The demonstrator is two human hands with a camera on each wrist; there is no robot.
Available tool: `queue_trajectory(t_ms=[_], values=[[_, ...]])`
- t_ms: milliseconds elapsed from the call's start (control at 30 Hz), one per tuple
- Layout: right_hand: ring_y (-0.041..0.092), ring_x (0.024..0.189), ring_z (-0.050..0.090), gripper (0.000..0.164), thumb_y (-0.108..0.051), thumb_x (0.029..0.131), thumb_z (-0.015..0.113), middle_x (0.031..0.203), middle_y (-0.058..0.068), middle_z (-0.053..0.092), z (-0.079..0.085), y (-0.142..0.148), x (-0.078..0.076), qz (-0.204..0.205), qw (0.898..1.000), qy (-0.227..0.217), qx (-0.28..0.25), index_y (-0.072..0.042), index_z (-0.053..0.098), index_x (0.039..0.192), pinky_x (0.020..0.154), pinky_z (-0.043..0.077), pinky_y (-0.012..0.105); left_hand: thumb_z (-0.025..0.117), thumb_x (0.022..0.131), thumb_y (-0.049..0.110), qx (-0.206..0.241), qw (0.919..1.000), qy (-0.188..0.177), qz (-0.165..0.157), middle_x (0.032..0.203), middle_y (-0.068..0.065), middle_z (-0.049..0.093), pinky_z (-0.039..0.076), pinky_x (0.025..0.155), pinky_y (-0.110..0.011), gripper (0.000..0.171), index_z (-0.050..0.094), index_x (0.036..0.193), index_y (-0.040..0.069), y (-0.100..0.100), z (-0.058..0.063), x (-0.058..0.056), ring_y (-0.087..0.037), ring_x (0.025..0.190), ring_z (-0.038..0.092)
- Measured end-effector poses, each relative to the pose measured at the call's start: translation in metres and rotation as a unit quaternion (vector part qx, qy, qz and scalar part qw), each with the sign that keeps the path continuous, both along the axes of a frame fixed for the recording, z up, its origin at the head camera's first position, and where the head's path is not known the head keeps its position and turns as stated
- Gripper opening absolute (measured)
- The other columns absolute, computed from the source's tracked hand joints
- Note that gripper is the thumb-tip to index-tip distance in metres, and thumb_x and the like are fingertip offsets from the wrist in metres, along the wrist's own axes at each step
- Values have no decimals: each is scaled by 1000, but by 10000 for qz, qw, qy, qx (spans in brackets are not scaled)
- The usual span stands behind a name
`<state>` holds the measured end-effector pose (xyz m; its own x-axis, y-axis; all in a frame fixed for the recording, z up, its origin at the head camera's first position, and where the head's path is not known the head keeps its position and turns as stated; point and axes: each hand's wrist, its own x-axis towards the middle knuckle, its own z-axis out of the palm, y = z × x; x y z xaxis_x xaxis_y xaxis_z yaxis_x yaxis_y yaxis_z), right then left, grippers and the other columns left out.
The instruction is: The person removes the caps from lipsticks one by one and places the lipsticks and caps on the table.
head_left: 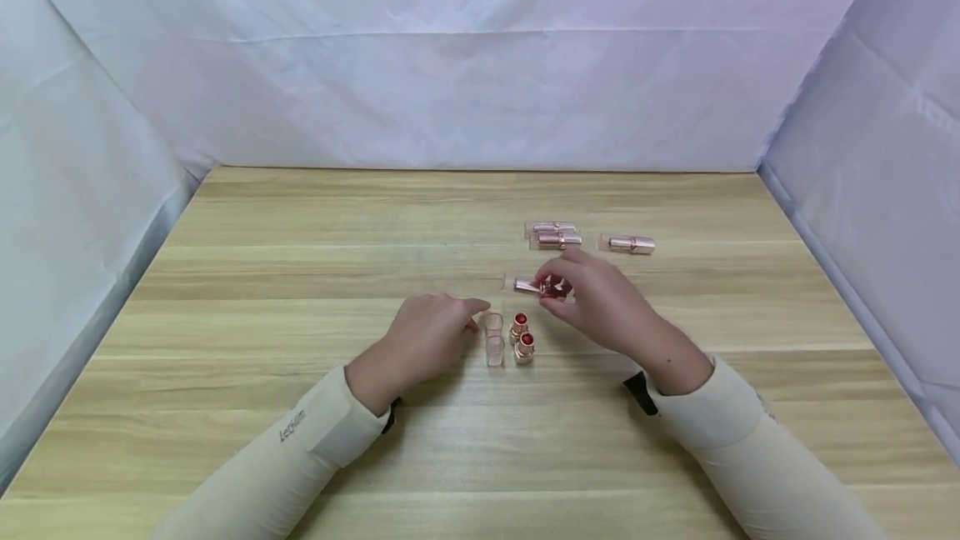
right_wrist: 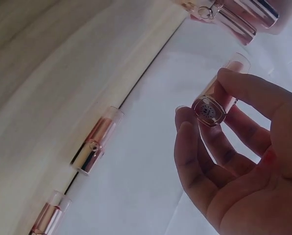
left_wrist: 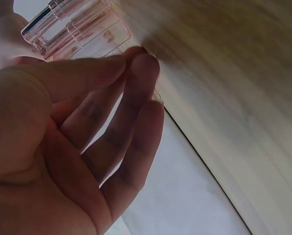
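Between the thumb and fingers of my right hand [head_left: 600,298] is a lipstick [head_left: 528,285] with a clear cap, held by its base end and lying nearly level over the table. In the right wrist view, a round label shows on the base of this lipstick [right_wrist: 208,110]. My left hand [head_left: 427,330] is low over the table, index finger reaching toward two clear lipstick caps [head_left: 495,350] that stand upright one behind the other. Its fingers [left_wrist: 141,83] are loosely bent beside the thumb. Two uncapped lipsticks [head_left: 525,347] with red tips stand just right of the caps.
Beyond my right hand, two capped lipsticks [head_left: 557,240] lie side by side. Another capped lipstick [head_left: 630,245] lies to their right. White cloth [head_left: 480,98] hangs behind the wooden table [head_left: 300,223] and along both sides.
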<state>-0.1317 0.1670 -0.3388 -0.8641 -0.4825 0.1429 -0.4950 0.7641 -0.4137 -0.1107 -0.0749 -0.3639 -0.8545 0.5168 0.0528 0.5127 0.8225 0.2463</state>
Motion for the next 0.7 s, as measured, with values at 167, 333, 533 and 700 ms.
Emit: queue_trajectory(t_ms=[167, 333, 533, 700], values=[[12, 87, 65, 20, -16, 87, 78, 99, -1, 64, 3, 0, 4, 1, 9996, 264, -65, -13, 72, 106, 74, 56, 29, 64, 95, 11, 73, 9989, 394, 225, 93, -3, 78, 50, 52, -32, 28, 72, 122, 16, -1, 3, 0, -11, 67, 64], [12, 86, 65, 22, -14, 86, 80, 99, 0, 63, 9, 0, 11, 108, 9985, 492, -219, -13, 72, 106, 73, 56, 28, 58, 98, 13, 520, 9945, 825, 386, 92, 0, 78, 43, 47, -24, 28, 70, 123, 14, 1, 8, -1, -8, 61, 61], [11, 83, 64, 23, -12, 84, 81, 96, 1, 62, 13, -3, 17, 341, 9959, 747, -370, -11, 72, 106, 71, 57, 30, 56, 99, 23, 1364, 9816, 1305, 291, 109, 0, 76, 46, 50, -27, 33, 65, 129, 15, 3, 11, 0, -13, 72, 71], [10, 83, 65, 24, -11, 83, 81, 97, 1, 63, 15, -4, 22, 512, 9941, 862, -421, -11, 72, 106, 70, 57, 28, 68, 92, 38, 1681, 9681, 1853, -131, 104, -2, 75, 55, 67, -35, 40, 66, 125, 15, 5, 12, 3, -15, 76, 70]])
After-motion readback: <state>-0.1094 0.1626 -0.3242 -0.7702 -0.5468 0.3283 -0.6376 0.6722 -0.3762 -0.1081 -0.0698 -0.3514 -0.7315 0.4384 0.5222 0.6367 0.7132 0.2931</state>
